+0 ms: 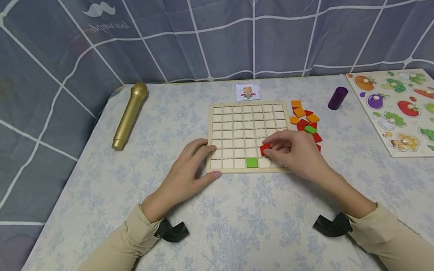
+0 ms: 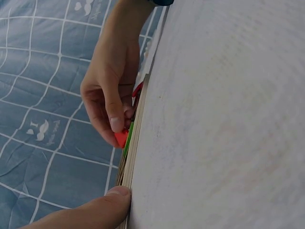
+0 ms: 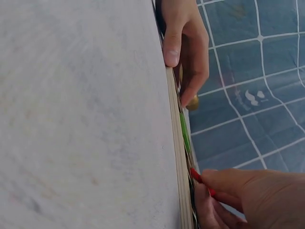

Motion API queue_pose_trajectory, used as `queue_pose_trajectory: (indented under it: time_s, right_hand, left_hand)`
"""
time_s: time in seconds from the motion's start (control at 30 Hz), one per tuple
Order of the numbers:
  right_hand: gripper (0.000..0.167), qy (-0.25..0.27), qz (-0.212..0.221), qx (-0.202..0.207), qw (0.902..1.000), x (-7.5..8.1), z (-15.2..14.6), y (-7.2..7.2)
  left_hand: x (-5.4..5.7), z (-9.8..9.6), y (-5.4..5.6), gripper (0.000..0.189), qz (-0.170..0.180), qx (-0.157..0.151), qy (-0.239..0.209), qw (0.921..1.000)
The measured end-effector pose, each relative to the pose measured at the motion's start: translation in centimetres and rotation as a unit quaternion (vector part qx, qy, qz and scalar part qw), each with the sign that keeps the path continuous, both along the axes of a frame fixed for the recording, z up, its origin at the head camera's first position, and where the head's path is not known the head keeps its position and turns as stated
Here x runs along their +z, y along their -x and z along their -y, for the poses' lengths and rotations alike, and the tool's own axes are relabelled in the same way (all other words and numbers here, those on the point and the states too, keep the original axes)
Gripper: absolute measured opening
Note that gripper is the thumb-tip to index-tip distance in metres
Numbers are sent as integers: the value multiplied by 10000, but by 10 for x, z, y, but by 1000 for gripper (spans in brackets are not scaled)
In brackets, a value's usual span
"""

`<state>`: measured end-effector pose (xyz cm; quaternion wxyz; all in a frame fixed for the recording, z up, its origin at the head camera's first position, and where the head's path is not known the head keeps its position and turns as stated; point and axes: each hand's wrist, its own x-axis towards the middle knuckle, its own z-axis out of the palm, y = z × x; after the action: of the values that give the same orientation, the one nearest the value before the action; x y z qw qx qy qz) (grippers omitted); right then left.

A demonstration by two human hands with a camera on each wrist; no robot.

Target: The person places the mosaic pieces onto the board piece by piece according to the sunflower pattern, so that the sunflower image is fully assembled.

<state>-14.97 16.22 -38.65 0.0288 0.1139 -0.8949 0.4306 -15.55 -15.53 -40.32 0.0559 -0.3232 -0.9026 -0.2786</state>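
Note:
A wooden grid board (image 1: 238,132) lies on the table in front of me. My left hand (image 1: 182,171) rests at its left side, fingers over the edge and thumb by the near left corner. Between thumb and fingers of my right hand (image 1: 302,152) a red tile (image 1: 265,148) is pinched, low over the board's near right part. One green square tile (image 1: 251,163) sits in a cell of the nearest row. The left wrist view shows the red tile (image 2: 121,138) at the fingertips, close above the board's edge. My right hand hides the board's near right corner.
Loose red, orange and green tiles (image 1: 312,118) lie right of the board. A small pattern card (image 1: 247,91) is behind it. A gold microphone (image 1: 129,117) lies at left; a purple cylinder (image 1: 337,98) and a vegetable puzzle board (image 1: 417,113) are at right. A curtain (image 1: 222,12) hangs behind.

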Motion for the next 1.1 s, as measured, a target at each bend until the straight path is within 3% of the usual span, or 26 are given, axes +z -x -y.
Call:
queue_pose_trajectory:
  time_s: [0.27, 0.7, 0.97, 1.1]
  right_hand:
    - [24, -592, -691, 366, 9952, -1, 0, -1]
    - [24, -714, -895, 699, 9910, -2, 1, 0]
    - [22, -682, -1008, 662, 9904, 0, 0, 2]
    - [18, -683, -1196, 363, 9898, 5, -14, 7]
  left_hand:
    - [-1, -1, 1, 62, -9, -28, 32, 10000]
    - [0, -2, 2, 61, 37, -4, 15, 10000]
    - [1, -1, 0, 62, 25, 12, 19, 10000]
    - [1, -1, -1, 62, 8, 19, 19, 10000]
